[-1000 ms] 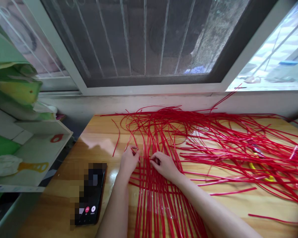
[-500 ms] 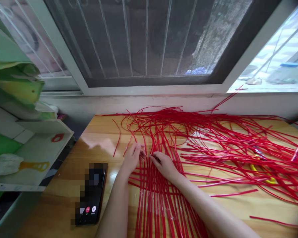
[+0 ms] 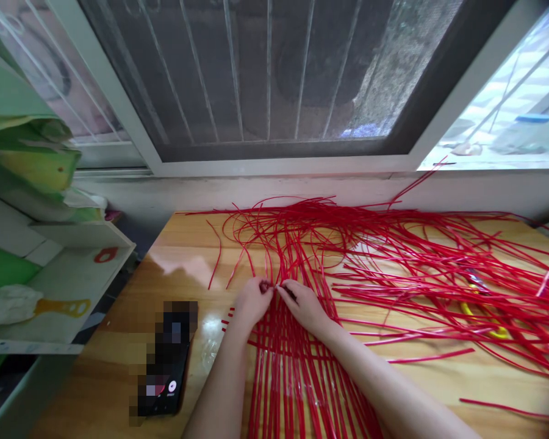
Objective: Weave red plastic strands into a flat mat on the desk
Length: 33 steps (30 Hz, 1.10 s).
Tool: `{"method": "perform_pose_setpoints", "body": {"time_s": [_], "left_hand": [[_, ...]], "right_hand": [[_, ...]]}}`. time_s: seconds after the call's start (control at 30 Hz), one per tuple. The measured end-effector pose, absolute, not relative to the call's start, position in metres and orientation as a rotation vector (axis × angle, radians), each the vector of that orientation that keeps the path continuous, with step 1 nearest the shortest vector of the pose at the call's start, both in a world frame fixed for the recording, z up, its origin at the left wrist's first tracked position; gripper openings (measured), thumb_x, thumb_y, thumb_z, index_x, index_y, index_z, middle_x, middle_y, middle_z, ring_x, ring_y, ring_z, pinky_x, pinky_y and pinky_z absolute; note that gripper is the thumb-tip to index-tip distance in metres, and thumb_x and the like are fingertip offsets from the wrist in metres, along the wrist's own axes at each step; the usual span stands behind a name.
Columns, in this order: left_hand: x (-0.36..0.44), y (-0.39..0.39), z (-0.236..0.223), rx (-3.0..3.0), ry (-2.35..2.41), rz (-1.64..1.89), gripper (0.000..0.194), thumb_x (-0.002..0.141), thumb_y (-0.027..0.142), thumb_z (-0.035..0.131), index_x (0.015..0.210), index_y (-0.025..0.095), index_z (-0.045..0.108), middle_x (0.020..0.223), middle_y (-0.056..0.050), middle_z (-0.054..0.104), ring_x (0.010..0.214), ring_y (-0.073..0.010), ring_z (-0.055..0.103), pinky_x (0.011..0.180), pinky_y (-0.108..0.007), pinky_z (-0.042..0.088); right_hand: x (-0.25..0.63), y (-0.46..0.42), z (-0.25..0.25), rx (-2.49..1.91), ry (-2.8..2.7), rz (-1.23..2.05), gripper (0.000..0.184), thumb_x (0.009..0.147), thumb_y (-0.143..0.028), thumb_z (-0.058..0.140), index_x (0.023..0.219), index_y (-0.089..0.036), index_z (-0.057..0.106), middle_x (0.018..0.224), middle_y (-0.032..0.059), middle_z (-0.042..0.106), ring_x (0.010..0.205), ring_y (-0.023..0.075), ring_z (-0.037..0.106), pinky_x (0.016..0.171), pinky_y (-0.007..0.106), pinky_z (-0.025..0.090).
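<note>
Long red plastic strips (image 3: 286,378) run up the table towards me and away, crossed by several others in a woven band. Over the upper part of this weave my left hand (image 3: 255,300) is closed, thumb and fingertips pinched at a strip. My right hand (image 3: 302,302) meets it from the other side, also pinching, its fingertips almost touching the left ones. Which strip each hand grips is hard to make out, as the fingers cover it. Clear tape (image 3: 311,393) shows across the lower strips.
A tangle of loose red strips (image 3: 421,256) spreads over the back and right, partly covering a yellow-handled tool (image 3: 469,314). At left lies a phone (image 3: 171,360). Clear crumpled plastic (image 3: 209,353) sits beside my left forearm. Behind the table is a barred window (image 3: 269,160); a shelf (image 3: 64,277) stands left.
My left hand has shifted slightly right and down, closing its fingers beside the right fingertips. Short strip ends now show left of its wrist. My right hand has hardly moved.
</note>
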<state>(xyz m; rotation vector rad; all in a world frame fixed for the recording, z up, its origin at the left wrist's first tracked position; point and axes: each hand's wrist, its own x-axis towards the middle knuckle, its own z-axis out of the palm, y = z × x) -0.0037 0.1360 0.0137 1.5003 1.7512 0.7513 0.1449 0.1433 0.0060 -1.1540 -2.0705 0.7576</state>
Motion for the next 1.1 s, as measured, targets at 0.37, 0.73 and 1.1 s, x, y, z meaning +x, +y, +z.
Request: {"method": "perform_pose_setpoints", "body": {"time_s": [0.37, 0.73, 1.1], "left_hand": [[-0.029, 0.129, 0.035, 1.450, 1.132, 0.750, 0.015, 0.067, 0.018, 0.058, 0.077, 0.020, 0.068, 0.091, -0.003, 0.063, 0.084, -0.0141, 0.057, 0.077, -0.025, 0.043], [-0.020, 0.131, 0.034, 1.436, 1.628, 1.048, 0.026, 0.071, 0.018, 0.055, 0.097, 0.018, 0.054, 0.082, -0.003, 0.060, 0.071, -0.0123, 0.057, 0.066, -0.026, 0.047], [-0.039, 0.127, 0.035, 1.223, 1.599, 0.964, 0.026, 0.060, 0.015, 0.063, 0.084, 0.015, 0.053, 0.061, 0.005, 0.052, 0.050, -0.0075, 0.051, 0.048, -0.020, 0.044]], "right_hand": [[0.140, 0.147, 0.005, -1.336, -2.166, 0.653, 0.013, 0.080, -0.017, 0.046, 0.070, -0.017, 0.054, 0.069, 0.0019, 0.059, 0.063, 0.0136, 0.053, 0.057, 0.023, 0.036], [0.139, 0.142, 0.009, -1.278, -2.262, 0.568, 0.011, 0.070, -0.010, 0.049, 0.064, -0.018, 0.046, 0.063, -0.0016, 0.049, 0.058, 0.0115, 0.043, 0.052, 0.022, 0.028], [0.140, 0.127, 0.021, -1.016, -2.262, 0.522, 0.029, 0.077, -0.016, 0.047, 0.106, -0.018, 0.048, 0.092, 0.0076, 0.056, 0.084, 0.0180, 0.050, 0.073, 0.031, 0.041]]}}
